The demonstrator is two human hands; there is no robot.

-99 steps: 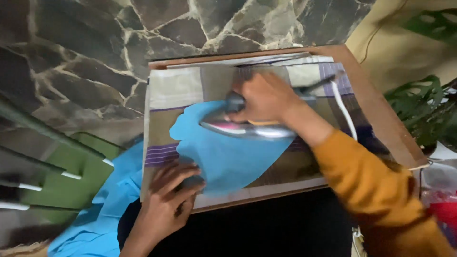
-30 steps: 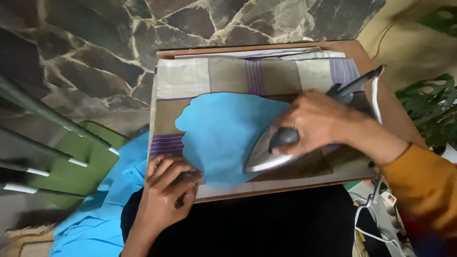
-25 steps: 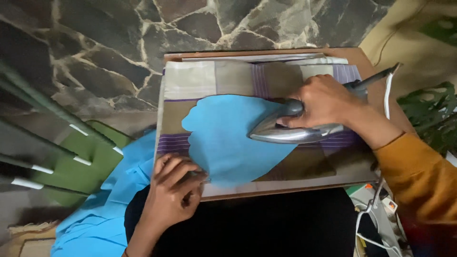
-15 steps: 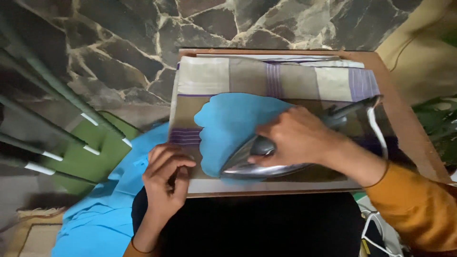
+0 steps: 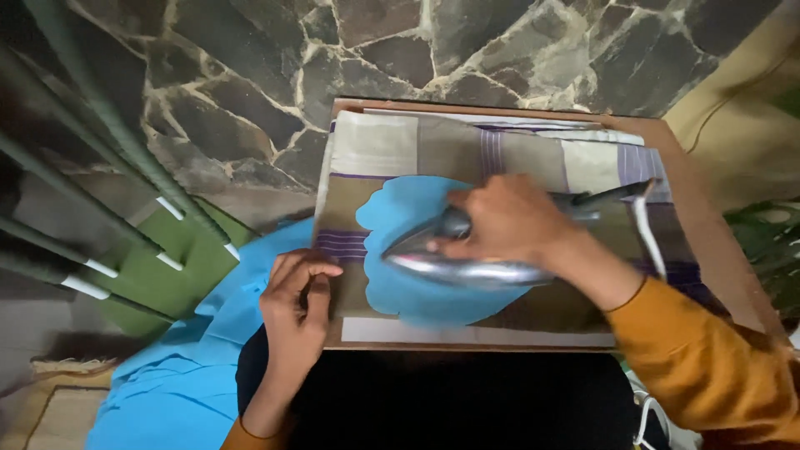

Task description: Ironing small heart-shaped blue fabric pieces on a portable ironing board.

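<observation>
Ironing is under way: the right hand [image 5: 507, 221] has its fingers wrapped round the iron [image 5: 467, 265], which sits flat on the blue cloth [image 5: 417, 208] spread over a striped cover [image 5: 533, 154] on the worktop [image 5: 708, 225]. Left hand [image 5: 296, 300] presses the near-left edge, fingers together, curled. Next, I'd judge, slide the iron over unpressed cloth while keeping it taut.

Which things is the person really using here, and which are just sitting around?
In use:
- iron, gripped by the right hand
- blue cloth under the iron
- striped cloth spread over the small wooden table
- left hand, at the near left edge of the table

Just around:
- stone wall
- green chair
- potted plant
</observation>
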